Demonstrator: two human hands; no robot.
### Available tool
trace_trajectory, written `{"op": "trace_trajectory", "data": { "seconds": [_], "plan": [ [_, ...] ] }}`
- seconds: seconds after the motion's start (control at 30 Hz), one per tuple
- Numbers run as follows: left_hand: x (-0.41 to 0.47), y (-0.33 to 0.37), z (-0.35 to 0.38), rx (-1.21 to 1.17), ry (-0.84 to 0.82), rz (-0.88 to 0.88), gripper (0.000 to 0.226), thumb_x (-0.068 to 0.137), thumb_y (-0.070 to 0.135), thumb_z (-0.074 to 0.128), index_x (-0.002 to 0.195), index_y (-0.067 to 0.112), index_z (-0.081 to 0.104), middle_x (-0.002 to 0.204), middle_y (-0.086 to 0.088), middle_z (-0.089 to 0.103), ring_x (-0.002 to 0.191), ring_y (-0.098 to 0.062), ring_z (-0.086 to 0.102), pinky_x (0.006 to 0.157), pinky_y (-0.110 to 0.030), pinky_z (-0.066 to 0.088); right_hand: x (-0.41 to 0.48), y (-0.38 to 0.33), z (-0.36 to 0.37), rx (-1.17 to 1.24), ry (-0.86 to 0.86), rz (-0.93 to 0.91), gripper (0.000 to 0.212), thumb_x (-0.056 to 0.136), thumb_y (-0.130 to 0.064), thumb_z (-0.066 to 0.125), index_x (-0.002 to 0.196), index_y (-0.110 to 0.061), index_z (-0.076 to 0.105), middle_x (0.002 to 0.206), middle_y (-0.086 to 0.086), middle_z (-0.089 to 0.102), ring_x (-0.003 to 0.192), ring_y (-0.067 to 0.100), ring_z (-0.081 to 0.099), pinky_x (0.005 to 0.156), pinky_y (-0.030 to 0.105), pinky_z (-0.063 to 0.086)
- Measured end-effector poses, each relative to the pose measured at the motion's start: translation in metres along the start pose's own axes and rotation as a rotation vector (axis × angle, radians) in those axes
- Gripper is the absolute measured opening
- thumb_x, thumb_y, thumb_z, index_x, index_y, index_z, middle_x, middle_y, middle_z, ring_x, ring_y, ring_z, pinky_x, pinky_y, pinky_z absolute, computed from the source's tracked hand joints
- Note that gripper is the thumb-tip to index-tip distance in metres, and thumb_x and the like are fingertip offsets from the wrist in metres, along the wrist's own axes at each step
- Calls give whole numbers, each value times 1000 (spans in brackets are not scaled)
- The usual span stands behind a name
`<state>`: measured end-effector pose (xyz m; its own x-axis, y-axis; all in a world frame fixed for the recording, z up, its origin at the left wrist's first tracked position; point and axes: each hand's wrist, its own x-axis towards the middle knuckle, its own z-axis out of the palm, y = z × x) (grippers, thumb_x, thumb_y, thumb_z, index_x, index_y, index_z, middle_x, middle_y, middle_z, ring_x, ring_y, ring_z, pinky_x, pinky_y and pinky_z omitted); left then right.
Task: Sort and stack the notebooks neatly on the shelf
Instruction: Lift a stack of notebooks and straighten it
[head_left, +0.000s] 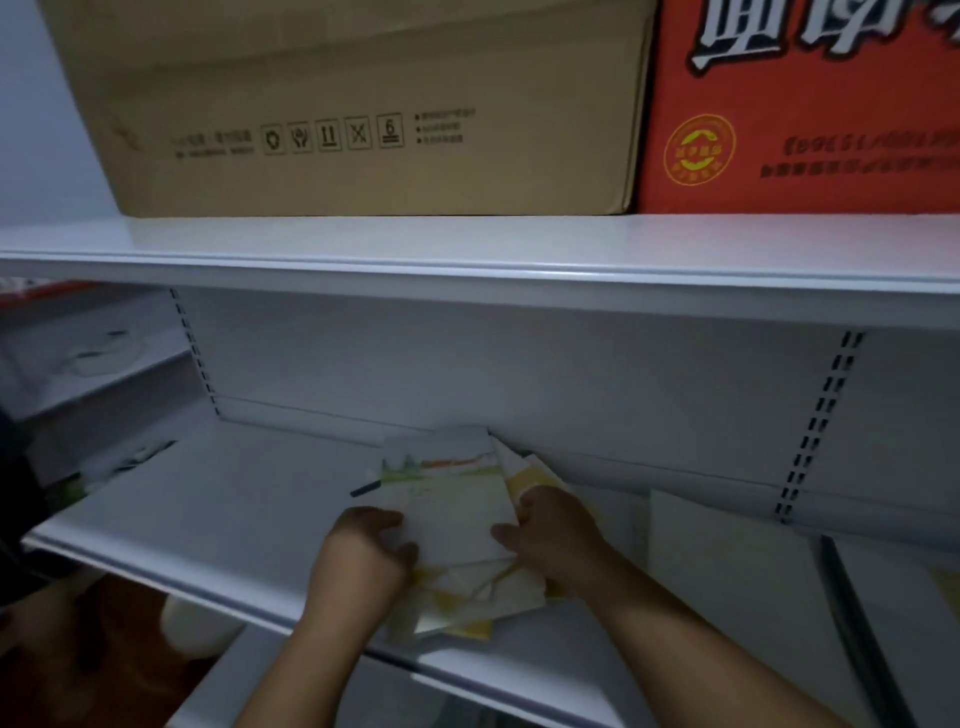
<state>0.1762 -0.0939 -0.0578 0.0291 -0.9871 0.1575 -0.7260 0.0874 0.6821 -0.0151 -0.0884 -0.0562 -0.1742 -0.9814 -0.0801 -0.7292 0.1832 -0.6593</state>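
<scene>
A loose pile of thin notebooks lies on the white middle shelf (218, 499). The top notebook (449, 499) has a pale cover with a green and orange landscape band. Under it, fanned out, lie yellow-and-white notebooks (483, 597), with more corners showing behind at the right (530, 475). My left hand (363, 551) grips the top notebook's left edge with curled fingers. My right hand (556, 535) holds its right edge, thumb on the cover. Both forearms reach in from below.
A brown cardboard box (363, 104) and a red printed box (800, 104) stand on the upper shelf (467, 249). A flat white sheet or book (727, 561) lies to the right on the middle shelf. A dark strip (857, 623) runs beside it. Slotted uprights line the back panel.
</scene>
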Motion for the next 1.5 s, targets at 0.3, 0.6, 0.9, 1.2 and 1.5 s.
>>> {"op": "trace_trajectory", "data": {
  "seconds": [0.3, 0.6, 0.9, 1.2, 1.5],
  "plan": [
    [-9, 37, 1, -748, -140, -238, 45, 77, -11, 64, 118, 6, 60, 96, -8, 64, 74, -16, 60, 57, -24, 51, -40, 39, -30, 935, -195, 168, 30, 87, 4, 52, 102, -22, 58, 97, -1, 63, 81, 15, 63, 54, 25, 55],
    [-37, 97, 62, -926, -637, -258, 20, 87, -3, 53, 98, 8, 65, 93, -14, 73, 83, -32, 68, 75, -40, 56, -110, 106, -92, 984, -94, 221, 37, 82, 6, 60, 109, -19, 57, 102, 8, 68, 89, 26, 67, 65, 34, 57],
    [-74, 149, 118, -753, -804, -111, 19, 84, -1, 61, 97, 10, 69, 93, -13, 74, 85, -30, 70, 67, -34, 58, -160, 159, -134, 761, 310, 299, 24, 83, 3, 57, 99, -10, 69, 99, 8, 71, 89, 24, 69, 77, 34, 58],
    [-122, 222, 192, -295, -717, 245, 39, 75, 22, 76, 106, 23, 52, 87, -2, 61, 81, -21, 61, 71, -32, 55, -213, 227, -180, 237, 556, 476, 30, 84, -9, 64, 112, 0, 64, 115, 17, 66, 102, 23, 63, 80, 22, 47],
    [-136, 244, 220, 60, -733, 493, 51, 82, 36, 65, 128, 18, 51, 134, -1, 46, 122, -14, 46, 98, -19, 34, -214, 266, -194, 214, 533, 457, 29, 86, -12, 62, 115, -5, 65, 108, 6, 67, 83, 9, 53, 63, 7, 41]
  ]
}}
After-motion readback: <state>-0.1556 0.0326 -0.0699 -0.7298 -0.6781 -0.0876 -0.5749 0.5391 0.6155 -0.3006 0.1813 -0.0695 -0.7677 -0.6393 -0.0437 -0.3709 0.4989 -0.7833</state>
